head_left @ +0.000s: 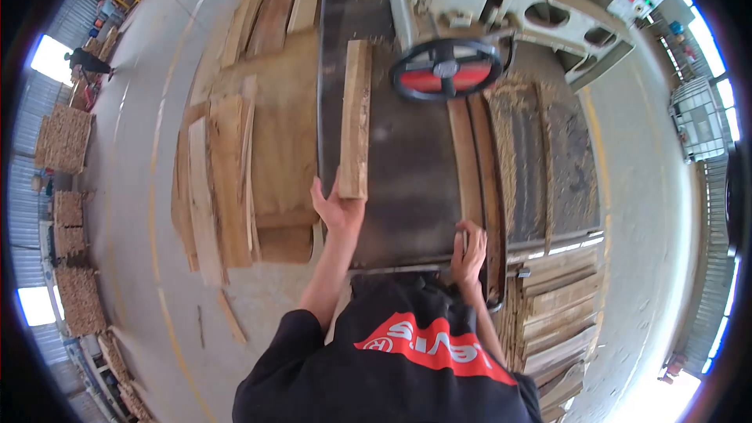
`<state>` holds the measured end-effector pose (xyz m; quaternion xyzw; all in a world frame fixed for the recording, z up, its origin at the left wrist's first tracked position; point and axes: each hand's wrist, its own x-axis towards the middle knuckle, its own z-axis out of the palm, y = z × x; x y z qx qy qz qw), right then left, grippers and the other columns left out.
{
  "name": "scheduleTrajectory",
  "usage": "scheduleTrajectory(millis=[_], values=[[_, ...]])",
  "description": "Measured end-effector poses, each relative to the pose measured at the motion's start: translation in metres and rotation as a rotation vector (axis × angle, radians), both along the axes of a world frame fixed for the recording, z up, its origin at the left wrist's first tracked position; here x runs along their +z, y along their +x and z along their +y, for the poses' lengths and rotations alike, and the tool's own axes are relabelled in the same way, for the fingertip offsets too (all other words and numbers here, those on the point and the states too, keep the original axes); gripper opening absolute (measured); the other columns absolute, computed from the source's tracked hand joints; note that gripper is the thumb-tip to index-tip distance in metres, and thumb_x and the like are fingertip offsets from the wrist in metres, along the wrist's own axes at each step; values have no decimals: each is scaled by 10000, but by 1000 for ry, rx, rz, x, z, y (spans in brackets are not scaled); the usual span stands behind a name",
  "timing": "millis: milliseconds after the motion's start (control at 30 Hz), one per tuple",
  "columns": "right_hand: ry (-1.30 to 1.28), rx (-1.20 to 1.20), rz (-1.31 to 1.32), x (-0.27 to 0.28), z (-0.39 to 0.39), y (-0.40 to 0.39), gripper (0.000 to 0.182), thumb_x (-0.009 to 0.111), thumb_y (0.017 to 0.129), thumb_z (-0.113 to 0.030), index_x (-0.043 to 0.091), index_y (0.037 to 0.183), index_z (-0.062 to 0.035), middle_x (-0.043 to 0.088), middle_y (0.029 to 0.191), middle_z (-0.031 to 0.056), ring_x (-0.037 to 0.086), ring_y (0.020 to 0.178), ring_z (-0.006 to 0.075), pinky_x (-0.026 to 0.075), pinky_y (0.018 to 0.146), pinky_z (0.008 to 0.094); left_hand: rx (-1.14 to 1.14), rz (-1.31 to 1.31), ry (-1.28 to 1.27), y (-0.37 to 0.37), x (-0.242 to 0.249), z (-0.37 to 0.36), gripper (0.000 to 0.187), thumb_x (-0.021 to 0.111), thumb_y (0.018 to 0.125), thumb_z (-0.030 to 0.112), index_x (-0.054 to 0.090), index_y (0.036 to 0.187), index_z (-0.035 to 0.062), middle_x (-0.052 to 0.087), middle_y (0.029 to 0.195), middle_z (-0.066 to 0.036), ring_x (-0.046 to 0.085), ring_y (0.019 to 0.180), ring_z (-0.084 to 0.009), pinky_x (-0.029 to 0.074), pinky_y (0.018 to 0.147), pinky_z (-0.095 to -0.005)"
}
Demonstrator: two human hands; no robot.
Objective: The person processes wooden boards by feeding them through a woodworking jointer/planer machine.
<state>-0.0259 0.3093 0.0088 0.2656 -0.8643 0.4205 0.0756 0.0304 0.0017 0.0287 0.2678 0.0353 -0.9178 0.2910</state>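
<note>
A long, narrow wooden board (pixel 356 121) lies lengthwise along the dark metal machine table (pixel 407 180). My left hand (pixel 341 210) grips its near end, with the thumb out to the left side and the other fingers partly hidden beneath the wood. At the near right of the table is my right hand (pixel 470 254), its fingers loosely bent and the thumb apart from them, with no object visible in it. It is close to the long wooden strip (pixel 468 164) beside the table.
A black handwheel (pixel 446 69) with a red centre overhangs the table from the machine. On the left, several loose boards (pixel 205 196) lie on a plywood surface (pixel 286 125). Stacked boards (pixel 556 313) stand to the right, below a sawdust-covered ledge (pixel 568 164).
</note>
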Motion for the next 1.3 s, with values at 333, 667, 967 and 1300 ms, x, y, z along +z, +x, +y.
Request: scheduleTrajectory(millis=[333, 667, 967, 1300], values=[[27, -233, -134, 4, -23, 4, 236, 688, 932, -37, 660, 1165, -19, 700, 1065, 132, 652, 1012, 348, 499, 934, 445, 171, -376, -703, -335, 45, -247, 550, 693, 987, 419, 667, 1286, -41, 626, 1403, -182, 605, 1270, -298, 442, 1103, -414], [63, -147, 19, -1, -22, 2, 204, 687, 949, -61, 675, 1149, -24, 693, 1042, 131, 647, 997, 344, 495, 910, 451, 138, -2103, -1837, 52, 44, -289, 1064, 808, 843, 620, 369, 1598, 13, 393, 1608, -266, 334, 1517, -428, 283, 1229, -569], [71, -98, 73, -12, -13, 1, 212, 648, 999, -94, 680, 1200, -35, 713, 1102, 121, 654, 1053, 331, 504, 950, 456, -419, -2262, -1277, 202, 47, -226, 1363, 795, 737, 764, 155, 1673, 10, 196, 1713, -283, 171, 1593, -455, 228, 1244, -662], [14, -39, 91, -15, -3, 3, 208, 645, 1003, -113, 687, 1195, -43, 719, 1107, 126, 650, 1083, 344, 491, 983, 471, -264, -2191, -1520, 176, 76, -132, 1045, 886, 743, 409, 398, 1581, 20, 548, 1461, -255, 486, 1371, -429, 390, 1117, -612]])
